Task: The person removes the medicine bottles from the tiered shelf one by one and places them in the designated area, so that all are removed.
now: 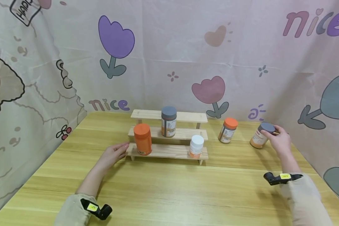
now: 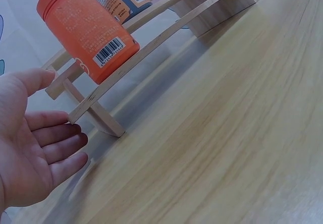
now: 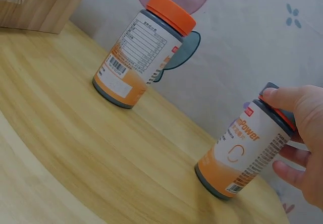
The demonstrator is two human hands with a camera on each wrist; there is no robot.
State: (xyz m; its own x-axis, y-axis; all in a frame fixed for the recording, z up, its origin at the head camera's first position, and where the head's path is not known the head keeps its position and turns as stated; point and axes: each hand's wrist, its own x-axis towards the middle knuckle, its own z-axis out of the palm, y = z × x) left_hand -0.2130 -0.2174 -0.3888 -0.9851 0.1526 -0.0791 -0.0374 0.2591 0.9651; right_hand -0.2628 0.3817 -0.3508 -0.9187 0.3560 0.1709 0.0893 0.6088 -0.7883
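My right hand (image 1: 281,141) holds a grey-lidded supplement bottle (image 3: 242,151) near its top, thumb on the lid and fingers around the far side. The base of that bottle is at the tabletop. To its left stands an orange-lidded bottle (image 1: 227,131). My left hand (image 1: 113,155), fingers extended, has its fingertips at the left end of the lowest step of a three-step wooden stand (image 1: 169,151). An all-orange bottle (image 2: 88,32) stands on that step close to this hand, and a small white bottle (image 1: 196,146) at the step's other end.
Another grey-lidded bottle (image 1: 169,121) stands on the middle step of the stand. Behind the wooden table (image 1: 186,191) hangs a printed cloth (image 1: 164,37) with flowers and lettering. It also runs along the left and right sides.
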